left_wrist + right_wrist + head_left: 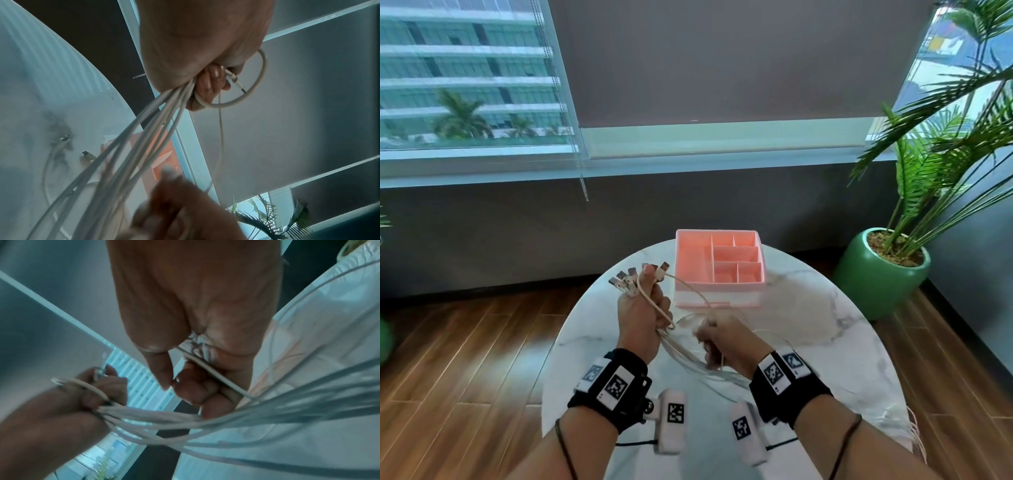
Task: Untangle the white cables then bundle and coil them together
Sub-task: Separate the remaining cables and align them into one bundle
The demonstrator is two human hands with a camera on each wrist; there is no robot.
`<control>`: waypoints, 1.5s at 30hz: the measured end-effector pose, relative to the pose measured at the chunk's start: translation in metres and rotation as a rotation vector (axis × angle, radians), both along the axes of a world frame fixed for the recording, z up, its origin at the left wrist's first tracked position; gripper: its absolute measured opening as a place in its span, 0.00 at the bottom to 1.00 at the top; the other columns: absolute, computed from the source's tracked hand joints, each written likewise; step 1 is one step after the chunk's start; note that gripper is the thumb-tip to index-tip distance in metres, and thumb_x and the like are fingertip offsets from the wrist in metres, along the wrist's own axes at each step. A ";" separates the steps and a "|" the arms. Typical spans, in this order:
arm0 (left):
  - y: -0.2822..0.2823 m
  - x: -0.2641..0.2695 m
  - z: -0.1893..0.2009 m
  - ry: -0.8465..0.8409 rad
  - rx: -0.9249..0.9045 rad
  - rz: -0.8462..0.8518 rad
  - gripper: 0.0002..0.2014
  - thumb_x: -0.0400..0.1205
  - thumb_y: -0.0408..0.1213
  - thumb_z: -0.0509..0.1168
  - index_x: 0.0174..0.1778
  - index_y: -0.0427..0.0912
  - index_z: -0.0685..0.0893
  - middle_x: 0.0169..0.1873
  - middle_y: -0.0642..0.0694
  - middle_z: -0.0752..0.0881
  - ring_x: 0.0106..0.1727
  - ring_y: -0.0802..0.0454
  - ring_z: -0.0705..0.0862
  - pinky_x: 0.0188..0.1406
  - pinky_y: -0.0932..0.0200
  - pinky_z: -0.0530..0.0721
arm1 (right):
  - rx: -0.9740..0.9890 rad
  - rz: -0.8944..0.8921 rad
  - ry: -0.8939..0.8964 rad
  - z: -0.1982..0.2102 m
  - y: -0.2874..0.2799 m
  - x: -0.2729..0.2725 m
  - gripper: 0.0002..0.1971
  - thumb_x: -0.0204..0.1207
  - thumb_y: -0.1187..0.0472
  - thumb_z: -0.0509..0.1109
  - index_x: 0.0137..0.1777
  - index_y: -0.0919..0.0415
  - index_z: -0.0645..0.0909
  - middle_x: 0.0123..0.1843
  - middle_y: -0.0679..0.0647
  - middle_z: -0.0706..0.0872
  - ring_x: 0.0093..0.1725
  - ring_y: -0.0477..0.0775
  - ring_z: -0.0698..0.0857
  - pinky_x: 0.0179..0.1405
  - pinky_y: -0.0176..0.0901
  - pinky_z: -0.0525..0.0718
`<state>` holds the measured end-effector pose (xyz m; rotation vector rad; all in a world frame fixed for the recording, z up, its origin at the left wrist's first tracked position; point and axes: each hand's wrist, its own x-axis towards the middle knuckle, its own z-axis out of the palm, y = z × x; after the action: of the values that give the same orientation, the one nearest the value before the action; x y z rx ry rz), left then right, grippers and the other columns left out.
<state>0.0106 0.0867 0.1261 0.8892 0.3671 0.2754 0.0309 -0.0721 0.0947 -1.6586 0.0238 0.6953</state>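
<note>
My left hand (pixel 643 308) is raised above the round marble table (pixel 825 329) and grips a bundle of white cables (pixel 688 356). Several USB plugs (pixel 633 279) fan out above its fist. One cable loops around the outside of its fingers (pixel 207 91), as the loop (pixel 255 84) in the left wrist view shows. My right hand (pixel 717 342) is curled around one white cable (pixel 216 374) just right of the left hand. The cable strands (pixel 164 417) run from the left fist under the right hand. Loose lengths trail down onto the table and off its right edge.
A pink organiser box (pixel 719 263) with several compartments stands at the table's far side, just beyond my hands. A potted palm in a green pot (pixel 876 274) stands on the wooden floor at the right. A window and a grey roller blind are behind the table.
</note>
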 end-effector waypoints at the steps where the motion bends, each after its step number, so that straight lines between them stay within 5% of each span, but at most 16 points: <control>1: 0.001 0.000 0.001 -0.003 -0.012 0.020 0.14 0.85 0.50 0.68 0.38 0.45 0.78 0.22 0.51 0.65 0.18 0.57 0.59 0.15 0.66 0.59 | -0.075 0.036 -0.075 -0.008 -0.008 -0.001 0.11 0.77 0.69 0.71 0.34 0.61 0.75 0.25 0.56 0.76 0.21 0.53 0.78 0.25 0.42 0.79; 6: 0.005 -0.004 -0.002 0.012 -0.027 0.055 0.13 0.85 0.49 0.67 0.40 0.46 0.78 0.22 0.52 0.64 0.18 0.57 0.58 0.15 0.66 0.60 | -0.450 0.005 -0.246 -0.039 -0.054 0.002 0.07 0.71 0.67 0.77 0.33 0.66 0.85 0.29 0.49 0.83 0.29 0.43 0.80 0.39 0.38 0.79; 10: 0.002 -0.003 -0.003 0.035 -0.034 0.069 0.13 0.85 0.49 0.68 0.38 0.47 0.79 0.21 0.53 0.64 0.18 0.57 0.59 0.14 0.66 0.60 | -0.584 -0.070 -0.275 -0.045 -0.070 0.008 0.09 0.72 0.72 0.69 0.38 0.64 0.91 0.30 0.43 0.86 0.33 0.42 0.83 0.33 0.31 0.78; 12: 0.000 0.000 -0.002 0.044 -0.024 0.062 0.13 0.85 0.50 0.68 0.38 0.46 0.80 0.21 0.53 0.65 0.18 0.58 0.59 0.14 0.66 0.60 | -0.534 -0.120 -0.263 -0.042 -0.068 0.010 0.11 0.73 0.73 0.69 0.38 0.60 0.91 0.33 0.46 0.88 0.33 0.43 0.83 0.35 0.33 0.81; 14: -0.003 0.000 -0.003 0.060 0.027 0.026 0.14 0.85 0.50 0.68 0.38 0.45 0.80 0.21 0.52 0.65 0.18 0.57 0.60 0.14 0.66 0.59 | -0.337 -0.246 -0.209 -0.031 -0.060 0.014 0.09 0.76 0.73 0.71 0.39 0.61 0.89 0.37 0.58 0.90 0.34 0.51 0.87 0.41 0.48 0.91; 17: -0.011 -0.004 -0.008 0.060 0.141 -0.057 0.16 0.83 0.51 0.69 0.36 0.44 0.79 0.20 0.51 0.65 0.18 0.55 0.60 0.15 0.66 0.60 | -0.050 -0.387 -0.170 -0.001 -0.039 0.019 0.07 0.82 0.68 0.70 0.43 0.69 0.86 0.37 0.66 0.87 0.37 0.62 0.89 0.47 0.66 0.91; 21: -0.021 -0.011 -0.014 0.004 0.274 -0.193 0.15 0.78 0.49 0.72 0.38 0.42 0.77 0.19 0.53 0.64 0.17 0.55 0.59 0.15 0.67 0.61 | 0.128 -0.433 -0.175 0.043 -0.018 0.023 0.15 0.87 0.59 0.65 0.48 0.74 0.84 0.36 0.62 0.85 0.37 0.67 0.90 0.47 0.64 0.92; 26: -0.021 -0.017 -0.016 -0.038 0.456 -0.391 0.08 0.78 0.39 0.75 0.32 0.47 0.90 0.20 0.51 0.73 0.18 0.55 0.65 0.17 0.64 0.61 | 0.249 -0.385 -0.062 0.064 -0.003 0.025 0.18 0.87 0.55 0.64 0.45 0.70 0.84 0.38 0.61 0.83 0.34 0.64 0.91 0.36 0.52 0.92; 31: -0.020 -0.017 -0.020 0.130 0.558 -0.516 0.08 0.74 0.24 0.78 0.40 0.33 0.84 0.30 0.45 0.85 0.19 0.58 0.75 0.16 0.67 0.68 | 0.246 -0.411 -0.048 0.067 -0.005 0.030 0.19 0.87 0.54 0.64 0.47 0.72 0.83 0.40 0.64 0.84 0.31 0.61 0.89 0.34 0.50 0.92; 33: -0.019 -0.020 -0.024 0.118 0.541 -0.541 0.09 0.73 0.16 0.75 0.44 0.27 0.83 0.35 0.43 0.86 0.26 0.59 0.84 0.23 0.71 0.78 | 0.261 -0.419 -0.028 0.069 -0.009 0.032 0.19 0.87 0.54 0.63 0.48 0.72 0.82 0.41 0.64 0.84 0.29 0.60 0.88 0.32 0.49 0.92; 36: -0.015 -0.020 -0.035 0.080 0.669 -0.537 0.12 0.72 0.21 0.79 0.48 0.21 0.85 0.40 0.42 0.88 0.38 0.57 0.88 0.40 0.68 0.84 | 0.260 -0.395 -0.041 0.071 -0.014 0.034 0.19 0.88 0.54 0.63 0.48 0.73 0.82 0.38 0.63 0.81 0.28 0.58 0.87 0.29 0.47 0.91; 40: -0.009 -0.017 -0.046 0.085 0.726 -0.546 0.15 0.69 0.34 0.84 0.47 0.33 0.90 0.46 0.43 0.93 0.51 0.46 0.92 0.58 0.56 0.86 | 0.147 -0.421 -0.156 0.073 -0.023 0.040 0.20 0.88 0.52 0.62 0.42 0.68 0.82 0.26 0.53 0.70 0.20 0.51 0.77 0.18 0.39 0.78; 43: -0.004 -0.019 -0.052 0.198 0.750 -0.494 0.09 0.73 0.28 0.81 0.48 0.36 0.92 0.34 0.54 0.91 0.36 0.60 0.87 0.34 0.72 0.80 | 0.233 -0.513 -0.172 0.084 -0.037 0.054 0.21 0.88 0.50 0.62 0.39 0.65 0.80 0.23 0.49 0.63 0.17 0.45 0.64 0.15 0.32 0.59; 45: -0.001 -0.022 -0.056 0.308 0.723 -0.439 0.08 0.75 0.29 0.79 0.48 0.35 0.91 0.23 0.58 0.83 0.20 0.64 0.76 0.19 0.71 0.71 | 0.315 -0.544 -0.119 0.094 -0.046 0.061 0.21 0.88 0.50 0.62 0.38 0.65 0.79 0.23 0.49 0.61 0.17 0.43 0.61 0.14 0.31 0.56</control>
<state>-0.0117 0.0856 0.0697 1.7026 0.3477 -0.1582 0.0918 -0.1180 0.1886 -1.3026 0.2583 0.1733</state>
